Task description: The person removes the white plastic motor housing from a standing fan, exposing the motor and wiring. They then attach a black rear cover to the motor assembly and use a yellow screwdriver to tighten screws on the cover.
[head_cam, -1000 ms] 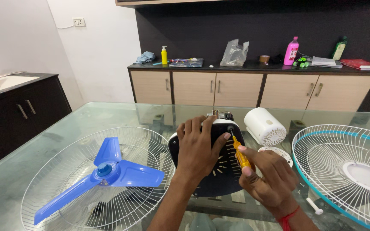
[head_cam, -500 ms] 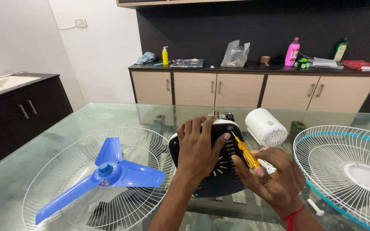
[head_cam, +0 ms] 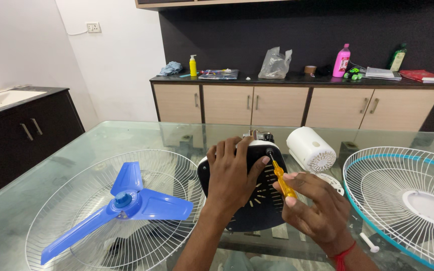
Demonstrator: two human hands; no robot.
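On the glass table [head_cam: 126,133], head view: one black fan motor housing [head_cam: 262,206], round, slotted face up, set near the table's middle and slightly toward the near edge. Left hand [head_cam: 234,175] lies flat over the housing's upper left, fingers spread and curled over its top rim, thumb reaching toward the right. Right hand [head_cam: 315,208] is closed around a yellow-handled screwdriver [head_cam: 280,175], whose dark tip meets the housing's upper right face just beside the left thumb. Left of the housing, touching or nearly so: one white wire fan guard [head_cam: 66,200] lying flat, with a blue three-blade fan blade [head_cam: 126,203] resting in it. Right of the housing: a second white wire guard [head_cam: 403,200] with teal rim, running off the right edge of the view; a small white pin [head_cam: 369,242] lies between it and the right wrist. Behind the housing: a white cylindrical motor cover [head_cam: 311,149] on its side, close to the screwdriver. Open glass remains along the far side of the table and at the far left corner; both flanks of the housing are hemmed in by the guards. Beyond the table: a beige cabinet [head_cam: 297,105] with dark counter carrying a pink bottle [head_cam: 342,60], a yellow bottle [head_cam: 193,65] and a clear plastic bag [head_cam: 275,63].
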